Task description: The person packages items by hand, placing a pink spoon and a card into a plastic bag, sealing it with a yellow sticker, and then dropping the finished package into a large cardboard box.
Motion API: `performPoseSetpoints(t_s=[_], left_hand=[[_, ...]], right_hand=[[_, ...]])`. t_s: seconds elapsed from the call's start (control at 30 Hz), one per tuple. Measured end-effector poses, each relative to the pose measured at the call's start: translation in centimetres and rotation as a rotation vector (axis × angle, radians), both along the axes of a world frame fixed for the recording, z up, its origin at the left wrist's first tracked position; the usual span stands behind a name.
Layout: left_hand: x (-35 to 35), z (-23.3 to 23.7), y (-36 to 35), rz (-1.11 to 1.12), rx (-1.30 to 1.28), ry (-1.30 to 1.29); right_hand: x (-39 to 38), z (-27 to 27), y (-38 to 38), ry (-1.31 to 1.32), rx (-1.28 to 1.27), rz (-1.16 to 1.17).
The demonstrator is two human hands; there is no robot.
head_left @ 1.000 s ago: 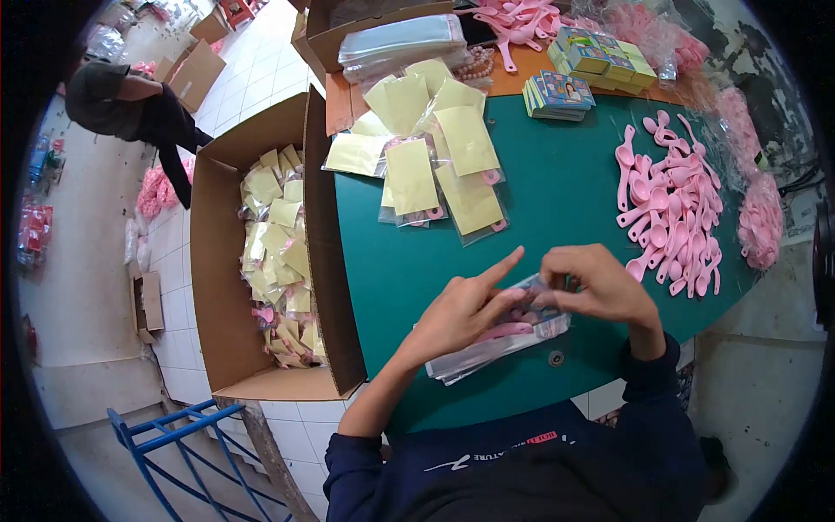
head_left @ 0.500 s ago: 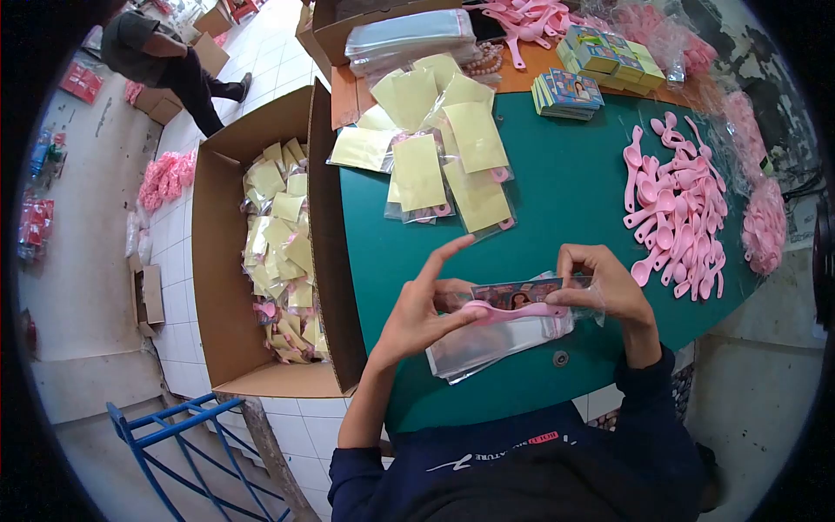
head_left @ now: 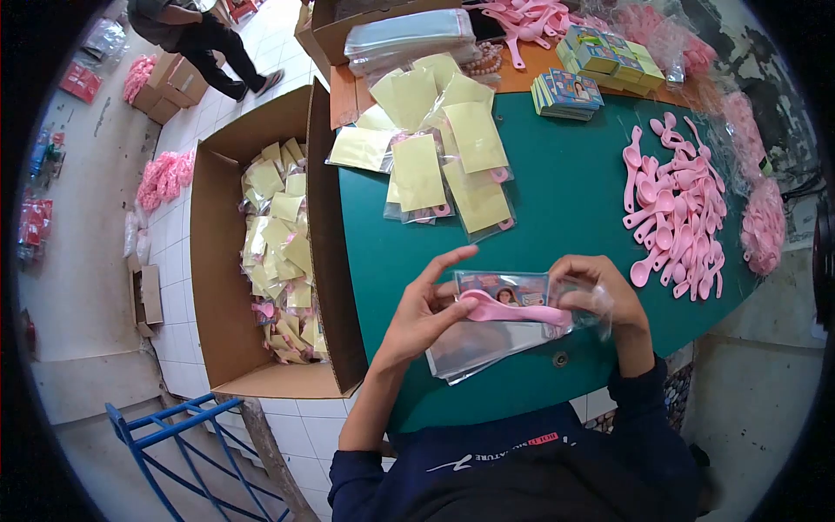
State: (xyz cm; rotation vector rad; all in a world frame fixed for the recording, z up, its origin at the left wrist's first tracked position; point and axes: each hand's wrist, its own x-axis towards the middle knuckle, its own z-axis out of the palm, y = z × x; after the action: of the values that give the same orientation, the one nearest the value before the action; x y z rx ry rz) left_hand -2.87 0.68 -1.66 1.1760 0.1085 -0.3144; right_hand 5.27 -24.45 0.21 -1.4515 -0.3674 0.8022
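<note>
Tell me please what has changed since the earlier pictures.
The card and pink spoon, first partly hidden by the hands, now show between left hand and right hand, the card turned more towards the camera. The co-worker has walked towards the picture's top. The loose spoon pile and large carton stayed.

Pink spoon (head_left: 517, 311) lying lengthwise between left grip (head_left: 428, 315) and right grip (head_left: 602, 294), bowl end meeting left grip. Blue printed card (head_left: 526, 284) showing picture just beyond spoon. Clear bag (head_left: 595, 306) covering card, loose end crumpling at right grip. Flat clear sleeves (head_left: 487, 350) lying stacked, slightly fanned, on near side of grips.
</note>
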Motion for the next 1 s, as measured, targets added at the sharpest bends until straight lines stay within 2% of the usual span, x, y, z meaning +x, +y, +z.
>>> performPoseSetpoints(t_s=[0.03, 0.13, 0.23, 0.33, 0.43, 0.53, 0.57, 0.67, 0.9, 1.0], left_hand=[[0.0, 0.0, 0.2, 0.017, -0.006, 0.000], [-0.1, -0.7, 0.2, 0.087, -0.072, 0.051], [0.0, -0.3, 0.2, -0.021, -0.004, 0.055], [-0.5, -0.7, 0.1, -0.037, 0.142, 0.008], [-1.5, -1.1, -0.9, 0.250, 0.900, -0.320], [-3.8, -0.9, -1.6, 0.049, 0.273, -0.060], [-4.5, -0.4, -2.2, -0.061, 0.097, 0.082], [-6.6, -1.1, -3.3, -0.024, 0.069, 0.167], [-9.1, -0.6, -3.3, 0.003, 0.202, 0.181], [-9.9, 1.0, -2.8, -0.053, 0.424, 0.152]], right_hand=[[0.1, 0.2, -0.3, 0.008, 0.049, 0.042], [0.0, 0.9, -0.7, 0.110, -0.012, 0.058], [-0.3, 1.3, -0.8, 0.149, -0.113, 0.053], [-1.2, 2.0, -0.7, 0.026, -0.218, -0.020], [-2.9, 2.6, -0.1, -0.512, -0.321, -0.139], [-4.4, 2.4, 1.2, -0.822, -0.388, -0.104], [-4.8, 1.9, 1.2, -0.807, -0.393, 0.055], [-5.9, 1.8, 1.9, -0.857, -0.442, 0.284], [-8.7, 0.1, 3.6, -0.896, -0.393, 0.340], [-9.5, -0.5, 4.0, -0.955, -0.403, 0.406]])
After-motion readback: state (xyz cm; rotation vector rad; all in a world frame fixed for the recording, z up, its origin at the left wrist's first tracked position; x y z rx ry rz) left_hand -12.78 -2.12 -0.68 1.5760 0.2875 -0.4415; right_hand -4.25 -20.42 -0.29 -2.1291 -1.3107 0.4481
